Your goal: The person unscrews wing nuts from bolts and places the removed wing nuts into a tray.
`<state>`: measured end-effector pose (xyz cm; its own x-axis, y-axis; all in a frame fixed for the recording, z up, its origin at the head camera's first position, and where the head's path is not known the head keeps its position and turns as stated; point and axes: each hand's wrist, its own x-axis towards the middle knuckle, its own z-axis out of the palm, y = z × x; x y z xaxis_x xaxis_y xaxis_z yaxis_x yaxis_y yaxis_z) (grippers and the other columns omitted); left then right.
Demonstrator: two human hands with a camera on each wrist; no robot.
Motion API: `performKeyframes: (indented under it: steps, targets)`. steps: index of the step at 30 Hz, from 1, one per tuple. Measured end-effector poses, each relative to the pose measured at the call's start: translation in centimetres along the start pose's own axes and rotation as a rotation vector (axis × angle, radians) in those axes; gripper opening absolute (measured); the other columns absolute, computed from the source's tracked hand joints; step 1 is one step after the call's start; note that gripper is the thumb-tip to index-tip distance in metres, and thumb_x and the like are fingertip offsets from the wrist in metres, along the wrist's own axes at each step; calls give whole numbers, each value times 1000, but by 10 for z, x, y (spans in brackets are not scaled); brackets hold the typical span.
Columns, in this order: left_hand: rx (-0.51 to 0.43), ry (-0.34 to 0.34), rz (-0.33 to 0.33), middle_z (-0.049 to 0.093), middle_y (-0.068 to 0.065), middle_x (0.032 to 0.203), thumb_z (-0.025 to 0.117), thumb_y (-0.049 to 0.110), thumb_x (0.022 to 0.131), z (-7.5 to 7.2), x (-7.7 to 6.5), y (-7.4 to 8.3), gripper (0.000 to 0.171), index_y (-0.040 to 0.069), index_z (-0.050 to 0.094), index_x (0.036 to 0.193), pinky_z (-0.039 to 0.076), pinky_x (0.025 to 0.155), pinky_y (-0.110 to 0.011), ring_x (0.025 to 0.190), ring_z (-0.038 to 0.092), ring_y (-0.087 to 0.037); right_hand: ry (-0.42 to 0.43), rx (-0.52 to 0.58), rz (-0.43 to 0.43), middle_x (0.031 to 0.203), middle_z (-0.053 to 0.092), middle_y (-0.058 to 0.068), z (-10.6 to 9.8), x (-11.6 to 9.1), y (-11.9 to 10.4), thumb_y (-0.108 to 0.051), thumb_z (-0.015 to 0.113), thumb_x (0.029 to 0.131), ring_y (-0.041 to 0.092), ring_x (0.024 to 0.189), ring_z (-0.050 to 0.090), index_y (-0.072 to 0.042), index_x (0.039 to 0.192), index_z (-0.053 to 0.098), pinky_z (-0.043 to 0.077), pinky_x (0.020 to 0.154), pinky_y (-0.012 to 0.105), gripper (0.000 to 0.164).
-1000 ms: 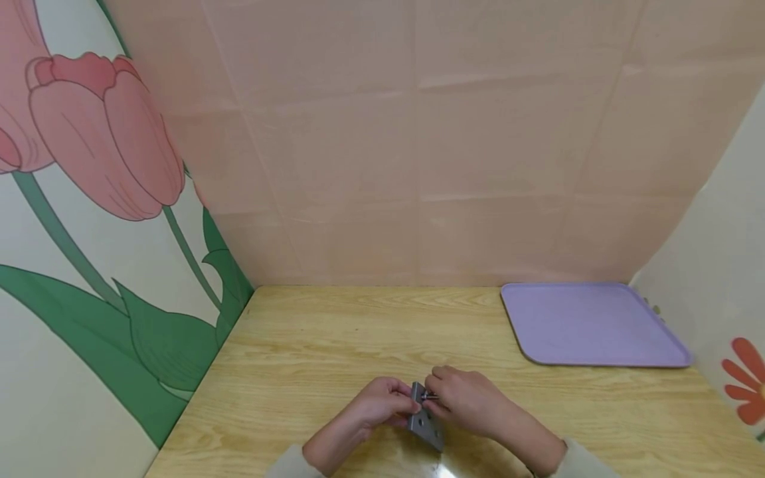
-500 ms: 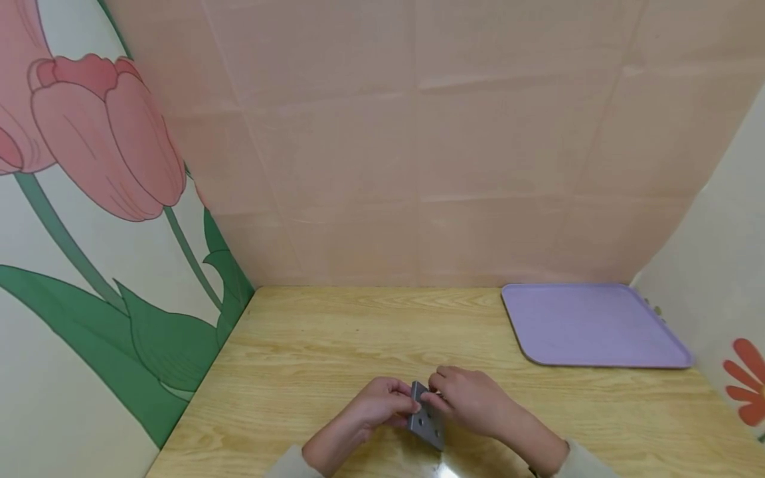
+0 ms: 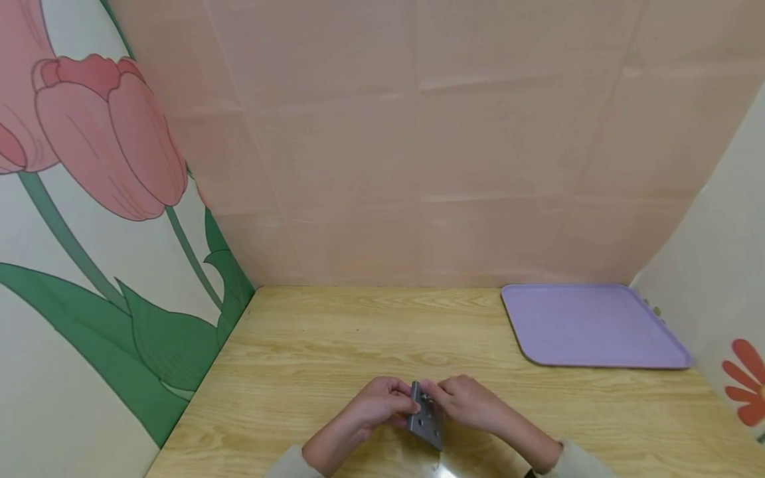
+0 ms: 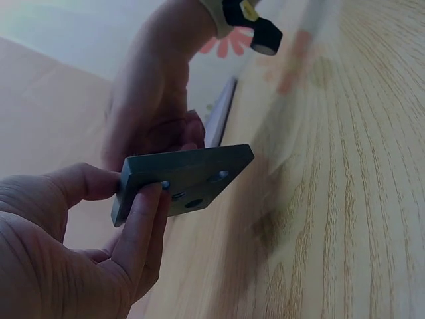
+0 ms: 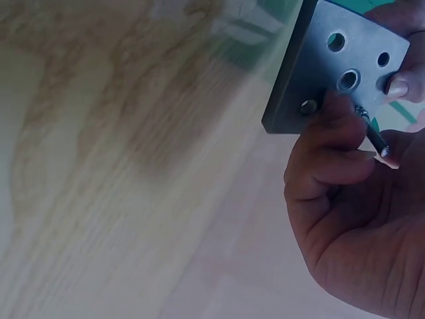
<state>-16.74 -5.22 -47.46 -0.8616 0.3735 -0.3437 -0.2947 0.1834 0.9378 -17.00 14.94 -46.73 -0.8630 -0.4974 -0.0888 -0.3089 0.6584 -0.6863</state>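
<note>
My left hand (image 3: 379,403) grips a grey metal plate (image 3: 425,428) by one end, thumb and fingers on opposite faces. The plate stands tilted above the wooden table and has several round holes, plain in the right wrist view. From one hole sticks a thin metal screw (image 5: 376,138), its outer end free. My right hand (image 3: 475,403) is on the far side of the plate, its curled fingers around the screw and its fingertips close to the plate's face. In the left wrist view a left fingertip (image 4: 149,196) lies over a hole in the plate (image 4: 189,166).
A purple tray (image 3: 597,325) lies at the back right of the wooden table (image 3: 335,332). Behind stands a pink-covered wall (image 3: 418,146). Walls with painted flowers close off the left (image 3: 113,139) and right sides.
My right hand has shifted its fingers at the screw; its index finger now reaches toward the plate's upper edge. My left hand and the plate have hardly moved.
</note>
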Motion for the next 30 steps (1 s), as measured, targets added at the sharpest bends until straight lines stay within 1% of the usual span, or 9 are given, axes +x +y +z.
performKeyframes:
  steps: [4,8,11,14,16,21,23,26,30]
  targets:
    - [1,-2,3,68,-6,85,68,4,76,0,1,-1,20,-1,62,95,54,63,-30,74,64,-15,-43,75,16,51,48,-8,2,1,1,-50,31,98,6,44,40,-7,69,62,34,40,22,60]
    - [9,-3,4,68,-5,85,68,4,76,0,0,-1,21,0,62,95,54,63,-30,75,64,-15,-56,124,39,52,48,-7,3,2,1,-50,31,97,7,45,41,-6,71,61,34,40,23,60]
    - [5,-4,13,68,-5,85,68,4,76,0,1,-1,20,0,62,95,54,63,-30,75,65,-15,-52,140,65,52,48,-6,4,2,1,-51,32,97,8,45,40,-6,71,61,33,40,23,59]
    - [-3,-1,27,68,-5,85,68,4,75,1,1,-2,20,-1,62,94,54,63,-30,74,65,-15,-34,119,74,57,52,-4,4,2,0,-49,33,97,10,49,43,-9,76,63,35,42,24,54]
    - [-5,2,31,68,-5,84,68,4,75,1,2,-3,19,-1,62,93,54,62,-30,74,65,-15,-20,87,64,61,54,-4,4,2,0,-49,35,97,10,52,44,-12,80,65,36,45,24,50]
    - [-9,9,31,67,-4,83,69,5,75,1,4,-4,18,0,62,91,53,61,-28,73,64,-13,16,-40,-12,59,46,-10,3,2,2,-52,42,93,5,51,41,-19,76,58,33,45,21,40]
    - [-11,10,38,67,-4,83,69,5,75,1,4,-5,18,0,62,91,53,61,-28,73,64,-13,24,-83,-56,58,42,-12,1,2,3,-51,46,92,3,50,38,-21,75,54,31,44,20,35]
    - [-16,18,52,67,-5,82,69,4,74,2,4,-7,20,-2,62,91,53,60,-28,72,64,-14,44,-152,-134,61,43,-14,-1,0,3,-47,52,91,0,52,38,-24,77,52,31,44,19,27]
    - [-18,36,53,67,-6,81,69,2,73,3,5,-9,20,-4,62,92,54,61,-30,71,64,-15,86,-304,-243,70,46,-15,-2,-1,3,-44,56,89,-2,56,39,-24,81,54,34,46,17,22]
